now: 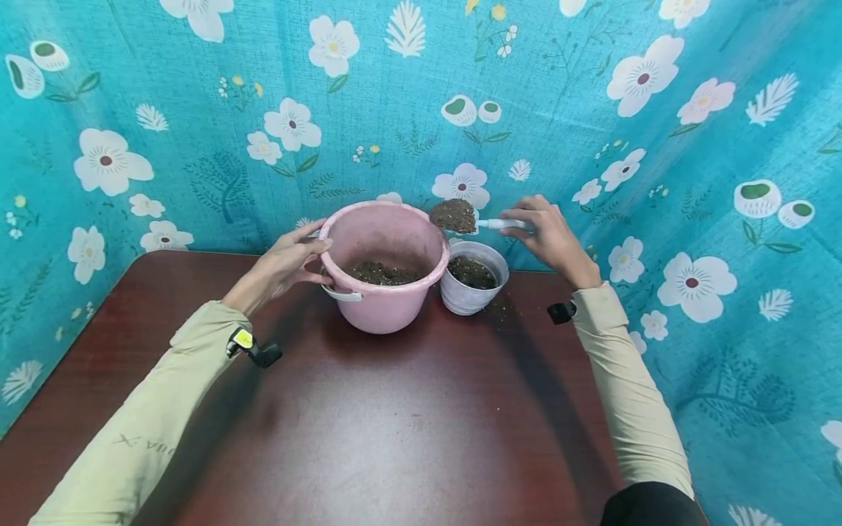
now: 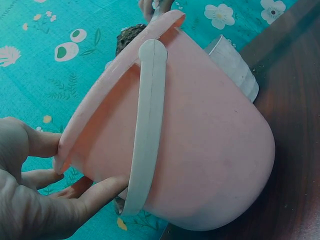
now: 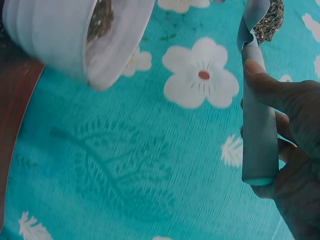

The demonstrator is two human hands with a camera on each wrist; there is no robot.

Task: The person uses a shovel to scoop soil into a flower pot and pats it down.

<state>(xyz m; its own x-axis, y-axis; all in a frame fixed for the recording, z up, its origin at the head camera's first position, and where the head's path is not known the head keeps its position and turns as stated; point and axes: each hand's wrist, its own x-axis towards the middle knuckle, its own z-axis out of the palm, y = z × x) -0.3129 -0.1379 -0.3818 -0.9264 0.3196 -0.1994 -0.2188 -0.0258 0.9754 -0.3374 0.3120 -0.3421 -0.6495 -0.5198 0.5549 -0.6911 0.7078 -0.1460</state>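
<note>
My left hand point(image 1: 279, 264) grips the rim of a pink bucket point(image 1: 388, 303) at its left side; one finger touches the bucket's pale carrying handle point(image 2: 150, 125). Dark soil point(image 1: 384, 273) lies in the bottom of the bucket. My right hand point(image 1: 547, 232) holds a garden trowel by its light handle point(image 2: 157, 9), fingers wrapped around it in the right wrist view. Heaped on the trowel's blade is a mound of soil point(image 1: 454, 215), above and between the bucket's right rim and a whitish plant pot point(image 1: 468, 298). The pot, upright beside the bucket, has soil point(image 1: 472, 272) inside.
Both containers stand near the back of a dark reddish-brown table point(image 1: 395, 431). Soil crumbs point(image 1: 503, 308) are scattered right of the pot. A turquoise flowered curtain point(image 1: 408, 109) hangs close behind the table and along its right side.
</note>
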